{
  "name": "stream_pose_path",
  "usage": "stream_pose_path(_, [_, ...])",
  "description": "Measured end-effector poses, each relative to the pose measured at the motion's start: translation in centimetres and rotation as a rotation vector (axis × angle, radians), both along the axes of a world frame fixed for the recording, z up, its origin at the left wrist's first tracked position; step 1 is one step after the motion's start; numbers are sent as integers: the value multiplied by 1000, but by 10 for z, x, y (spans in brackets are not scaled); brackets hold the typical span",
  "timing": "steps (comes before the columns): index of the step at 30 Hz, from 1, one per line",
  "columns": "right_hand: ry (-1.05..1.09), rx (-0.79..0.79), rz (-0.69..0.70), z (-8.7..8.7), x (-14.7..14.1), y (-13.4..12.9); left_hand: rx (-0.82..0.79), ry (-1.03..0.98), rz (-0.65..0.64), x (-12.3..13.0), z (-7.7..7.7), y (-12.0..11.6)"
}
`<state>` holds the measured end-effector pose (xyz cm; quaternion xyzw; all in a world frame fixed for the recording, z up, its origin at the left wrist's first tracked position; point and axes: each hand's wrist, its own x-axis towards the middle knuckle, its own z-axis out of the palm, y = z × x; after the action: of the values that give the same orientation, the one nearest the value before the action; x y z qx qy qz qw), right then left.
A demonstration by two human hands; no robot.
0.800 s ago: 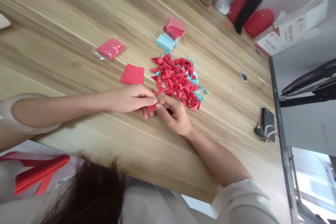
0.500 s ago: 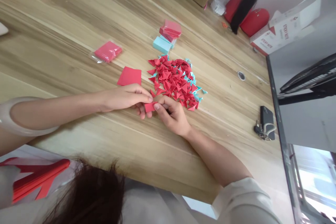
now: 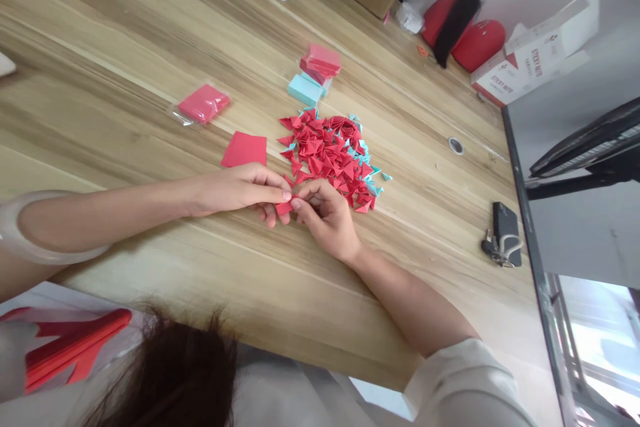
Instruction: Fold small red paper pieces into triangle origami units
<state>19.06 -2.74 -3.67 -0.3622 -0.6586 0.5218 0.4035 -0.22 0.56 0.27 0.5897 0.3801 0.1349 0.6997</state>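
Wooden table (image 3: 150,80), both hands' fingers (image 3: 280,195) now pinched closer on small red paper (image 3: 285,207), less showing than before.

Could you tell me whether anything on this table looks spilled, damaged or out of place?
Nothing stands out. The folded paper triangles lie in one loose heap, not scattered, and both hands, left hand and right hand, pinch a small red paper beside it.

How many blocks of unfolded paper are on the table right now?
4 that I can make out: a wrapped pink pack, a flat red stack, a blue block and a red block leaning on it. More may hide behind these.
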Motion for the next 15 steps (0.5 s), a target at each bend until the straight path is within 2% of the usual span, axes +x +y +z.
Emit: stream_pose_path(15, [-16, -22, -57, -3, -1, 1, 0, -1, 39, 2, -2, -1])
